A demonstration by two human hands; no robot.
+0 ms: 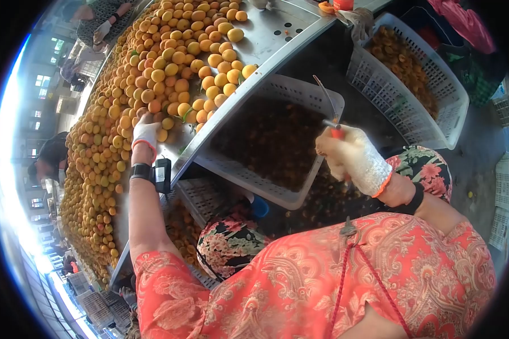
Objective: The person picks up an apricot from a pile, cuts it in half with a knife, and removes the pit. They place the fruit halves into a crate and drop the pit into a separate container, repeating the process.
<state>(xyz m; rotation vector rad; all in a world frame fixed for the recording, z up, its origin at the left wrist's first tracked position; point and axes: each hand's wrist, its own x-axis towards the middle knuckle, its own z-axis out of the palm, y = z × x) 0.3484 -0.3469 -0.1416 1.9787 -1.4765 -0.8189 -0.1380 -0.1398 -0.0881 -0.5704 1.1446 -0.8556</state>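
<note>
A heap of apricots (147, 73) covers the metal table (277, 34) on my left. In a white glove with bare fingertips, my left hand (146, 133) reaches into its near edge, its fingers curled at an apricot (142, 112) that they partly hide. My gloved right hand (353, 158) is raised over the right side of a white crate (288, 198), closed round the red handle of a tool with a thin metal blade (326, 93) pointing up. Dark, shaded fruit pieces (266, 144) lie inside that crate.
Another white crate (441, 127) at the upper right holds orange-brown fruit pieces (404, 65). The table's raised metal edge (232, 110) runs between my hands. Below it stand a grey crate (195, 198) and a blue cup-like thing (260, 207). Other people (51, 158) are across the table.
</note>
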